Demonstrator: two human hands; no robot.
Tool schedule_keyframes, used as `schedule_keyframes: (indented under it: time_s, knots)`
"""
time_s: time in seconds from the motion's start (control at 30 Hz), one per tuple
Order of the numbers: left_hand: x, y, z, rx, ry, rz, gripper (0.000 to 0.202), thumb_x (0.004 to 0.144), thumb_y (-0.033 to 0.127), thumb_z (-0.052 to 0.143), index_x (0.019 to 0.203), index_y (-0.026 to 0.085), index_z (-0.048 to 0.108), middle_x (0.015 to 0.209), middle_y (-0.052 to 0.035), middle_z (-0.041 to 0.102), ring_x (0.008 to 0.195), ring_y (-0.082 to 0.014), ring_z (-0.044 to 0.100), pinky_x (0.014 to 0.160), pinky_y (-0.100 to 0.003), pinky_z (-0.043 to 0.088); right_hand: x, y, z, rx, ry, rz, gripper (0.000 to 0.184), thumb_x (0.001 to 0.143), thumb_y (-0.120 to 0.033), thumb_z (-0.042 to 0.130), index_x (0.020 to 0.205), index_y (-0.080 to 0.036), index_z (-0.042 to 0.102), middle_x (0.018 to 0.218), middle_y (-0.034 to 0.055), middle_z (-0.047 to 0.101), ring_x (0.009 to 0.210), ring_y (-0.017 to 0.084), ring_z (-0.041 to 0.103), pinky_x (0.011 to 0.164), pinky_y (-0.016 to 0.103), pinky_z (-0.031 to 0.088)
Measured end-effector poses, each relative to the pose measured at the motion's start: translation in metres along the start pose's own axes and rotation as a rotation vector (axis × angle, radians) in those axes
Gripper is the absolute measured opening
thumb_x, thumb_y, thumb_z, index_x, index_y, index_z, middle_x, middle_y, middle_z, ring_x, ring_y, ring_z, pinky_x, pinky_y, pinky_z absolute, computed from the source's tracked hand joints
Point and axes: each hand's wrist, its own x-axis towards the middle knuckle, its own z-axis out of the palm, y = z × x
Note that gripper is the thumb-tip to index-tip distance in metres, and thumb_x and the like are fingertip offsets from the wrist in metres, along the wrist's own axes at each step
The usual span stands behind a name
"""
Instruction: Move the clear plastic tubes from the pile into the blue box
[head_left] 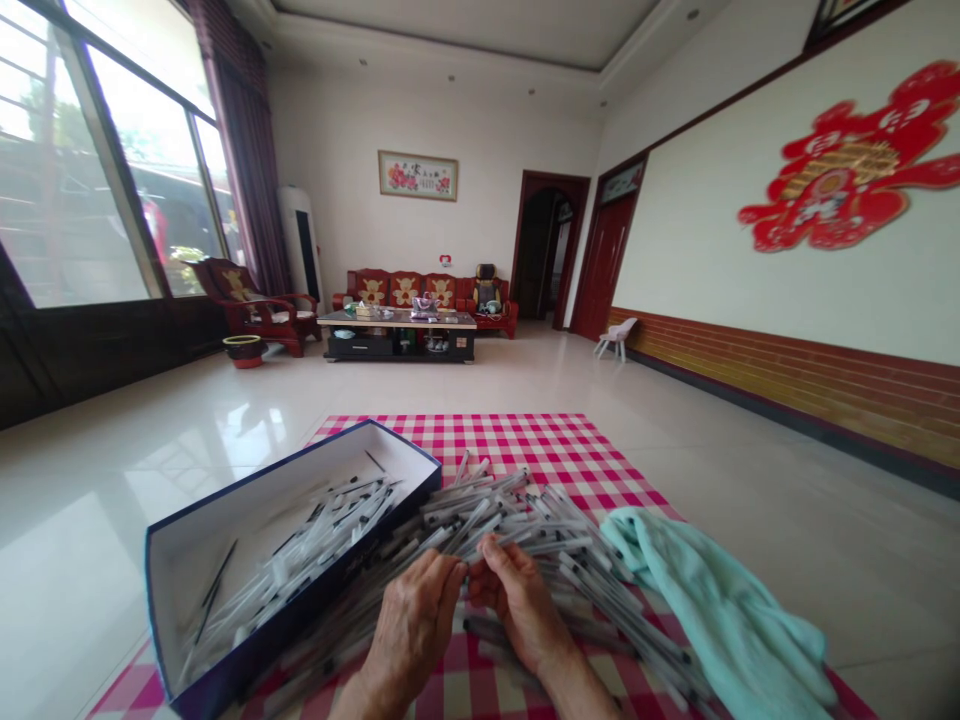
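My left hand [420, 610] and my right hand [520, 598] meet over a pile of pens [619, 615]. Both are closed, thumbs and fingers pinched close together at the tips. Whatever small, slim piece is between them is mostly hidden by the fingers. The pens have clear, whitish barrels, and many show black ends; they lie loose around and beyond my hands. Left of my left hand stands a long open box [409, 462], blue outside and white inside. It holds a heap of similar pen pieces [322, 550] and some thin dark sticks [217, 575].
Under everything lies a pink-and-white checked cloth [555, 432]. A mint-green fabric [709, 590] is crumpled at the right. Across the tiled floor stand a low table [352, 347], a red wooden sofa [386, 287], an armchair [281, 325] and a small pink chair [619, 335].
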Motion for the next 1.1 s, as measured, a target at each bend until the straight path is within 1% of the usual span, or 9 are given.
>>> schedule_keyframes:
  time_s: [0.1,0.2,0.3,0.4,0.5,0.6,0.87,0.93,1.1]
  knots:
    - [-0.003,0.0,0.002,0.118,0.057,0.088,0.037,0.092,0.029,0.036,0.062,0.02,0.056,0.061,-0.0015,0.054,0.057,-0.0142,0.052,0.057,-0.024,0.037,0.0,0.001,0.002,0.034,-0.031,0.011,0.023,0.079,-0.037,0.068,0.075,-0.014,0.063,0.061,0.0009,0.067,0.052,0.011,0.059,0.052,0.022,0.044]
    - [-0.003,-0.002,0.008,-0.039,0.044,-0.109,0.041,0.092,0.035,0.035,0.058,0.02,0.052,0.055,0.0005,0.051,0.051,-0.0127,0.048,0.053,-0.023,0.035,-0.001,0.001,0.004,0.083,-0.092,0.032,0.019,0.079,-0.034,0.068,0.077,-0.015,0.064,0.063,0.0006,0.067,0.055,0.01,0.06,0.057,0.022,0.045]
    - [0.0,-0.002,0.012,-0.246,-0.047,-0.346,0.05,0.092,0.043,0.03,0.053,0.019,0.048,0.045,0.0029,0.045,0.043,-0.0109,0.043,0.046,-0.021,0.033,-0.002,0.002,0.003,0.117,-0.125,0.031,0.016,0.08,-0.032,0.068,0.082,-0.016,0.064,0.067,0.0005,0.068,0.061,0.012,0.062,0.061,0.025,0.047]
    - [0.003,-0.001,0.01,-0.324,-0.042,-0.44,0.052,0.091,0.049,0.032,0.052,0.019,0.047,0.045,0.0036,0.044,0.044,-0.0105,0.041,0.045,-0.021,0.032,-0.001,0.003,0.001,0.145,-0.108,0.014,0.014,0.079,-0.03,0.068,0.086,-0.018,0.064,0.073,0.0006,0.068,0.067,0.014,0.063,0.063,0.026,0.048]
    - [0.003,0.004,0.002,-0.279,0.001,-0.377,0.043,0.088,0.048,0.041,0.061,0.017,0.056,0.053,0.003,0.049,0.051,-0.0115,0.045,0.051,-0.021,0.033,0.0,0.004,0.0,0.152,-0.094,0.001,0.014,0.079,-0.028,0.068,0.088,-0.017,0.065,0.076,0.0012,0.069,0.068,0.014,0.063,0.064,0.026,0.049]
    - [0.002,0.004,-0.002,-0.269,-0.014,-0.304,0.032,0.086,0.044,0.048,0.075,0.017,0.064,0.058,0.0027,0.054,0.056,-0.0122,0.048,0.054,-0.021,0.035,0.0,0.005,0.001,0.153,-0.106,-0.019,0.014,0.08,-0.028,0.068,0.087,-0.017,0.065,0.076,0.0013,0.069,0.068,0.013,0.063,0.065,0.026,0.049]
    - [0.002,-0.013,0.013,-0.438,-0.024,-0.483,0.049,0.087,0.053,0.04,0.054,0.018,0.05,0.047,0.0035,0.043,0.045,-0.0097,0.038,0.044,-0.02,0.03,-0.001,0.006,0.002,0.106,-0.103,-0.011,0.017,0.075,-0.029,0.071,0.085,-0.017,0.065,0.076,0.0011,0.069,0.069,0.015,0.064,0.065,0.028,0.05]
    - [0.003,-0.013,0.012,-0.433,-0.003,-0.479,0.048,0.086,0.053,0.042,0.056,0.017,0.054,0.048,0.0032,0.045,0.046,-0.0098,0.039,0.043,-0.02,0.03,-0.001,0.005,0.002,0.11,-0.1,-0.018,0.016,0.076,-0.028,0.071,0.086,-0.018,0.065,0.078,0.0011,0.069,0.069,0.015,0.064,0.065,0.028,0.05]
    - [0.002,-0.012,0.006,-0.428,-0.006,-0.383,0.034,0.084,0.046,0.05,0.077,0.016,0.065,0.056,0.003,0.052,0.052,-0.0108,0.046,0.047,-0.019,0.034,-0.002,0.003,0.002,0.1,-0.103,-0.022,0.014,0.078,-0.028,0.069,0.087,-0.018,0.065,0.077,0.0012,0.069,0.07,0.015,0.064,0.064,0.027,0.049]
